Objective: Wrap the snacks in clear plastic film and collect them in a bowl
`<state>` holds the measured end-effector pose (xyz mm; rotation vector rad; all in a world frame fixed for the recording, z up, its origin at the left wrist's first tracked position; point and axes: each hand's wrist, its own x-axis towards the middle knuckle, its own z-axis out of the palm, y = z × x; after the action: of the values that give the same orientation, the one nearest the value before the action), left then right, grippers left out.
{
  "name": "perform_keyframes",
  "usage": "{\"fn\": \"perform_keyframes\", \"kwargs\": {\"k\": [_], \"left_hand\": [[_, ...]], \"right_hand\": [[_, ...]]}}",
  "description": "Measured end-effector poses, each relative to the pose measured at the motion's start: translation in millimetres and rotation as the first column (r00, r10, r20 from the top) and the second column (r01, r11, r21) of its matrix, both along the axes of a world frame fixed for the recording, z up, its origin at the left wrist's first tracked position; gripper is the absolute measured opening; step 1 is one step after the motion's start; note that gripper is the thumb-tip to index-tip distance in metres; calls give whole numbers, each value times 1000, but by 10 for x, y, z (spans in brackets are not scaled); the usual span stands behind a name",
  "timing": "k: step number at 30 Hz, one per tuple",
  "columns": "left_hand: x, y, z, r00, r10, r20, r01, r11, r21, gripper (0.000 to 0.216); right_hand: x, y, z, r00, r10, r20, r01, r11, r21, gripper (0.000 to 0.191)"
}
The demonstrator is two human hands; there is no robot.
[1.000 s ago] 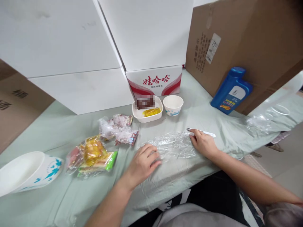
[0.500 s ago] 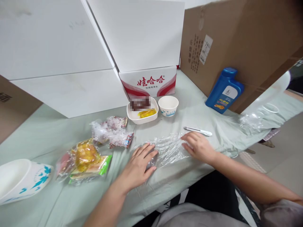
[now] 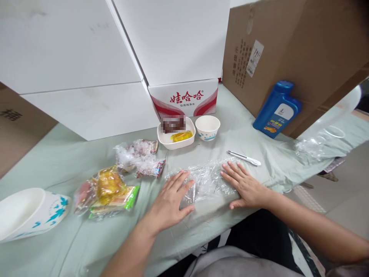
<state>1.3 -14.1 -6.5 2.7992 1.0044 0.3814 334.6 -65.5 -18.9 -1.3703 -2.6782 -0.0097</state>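
A crumpled sheet of clear plastic film (image 3: pixel 206 181) lies on the cloth-covered table in front of me. My left hand (image 3: pixel 174 200) rests over its left end, fingers spread, palm down. On the right end my right hand (image 3: pixel 243 186) lies flat, its fingers stretched out. A white-handled utility knife (image 3: pixel 244 157) sits just beyond the right fingertips. Left of the film are clear-wrapped snack packets (image 3: pixel 141 157) and a bundle of yellow and green food packs (image 3: pixel 111 192).
At the back stand a white square bowl (image 3: pixel 177 145) holding a yellow packet and a pixelated dark item, and a small white paper bowl (image 3: pixel 207 129). A larger paper tub (image 3: pixel 34 213) is at left. A blue bottle (image 3: pixel 276 109) leans by a cardboard box (image 3: pixel 276 46). White boxes (image 3: pixel 77 42) stand behind.
My right hand has flattened onto the film with its fingers spread, where before they were curled at its edge. A dark patch under my left hand no longer shows. The view has shifted slightly.
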Motion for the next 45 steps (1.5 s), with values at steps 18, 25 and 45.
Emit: {"fn": "perform_keyframes", "kwargs": {"k": [18, 25, 45], "left_hand": [[-117, 41, 273, 983, 17, 180, 2, 995, -101, 19], [-202, 18, 370, 860, 341, 378, -178, 897, -405, 8], [-181, 217, 71, 602, 653, 459, -488, 756, -437, 23]], "right_hand": [[289, -345, 206, 941, 31, -337, -25, 999, 24, 20], [271, -313, 356, 807, -148, -571, 119, 989, -88, 15], [199, 478, 160, 670, -488, -560, 442, 868, -227, 27]]}}
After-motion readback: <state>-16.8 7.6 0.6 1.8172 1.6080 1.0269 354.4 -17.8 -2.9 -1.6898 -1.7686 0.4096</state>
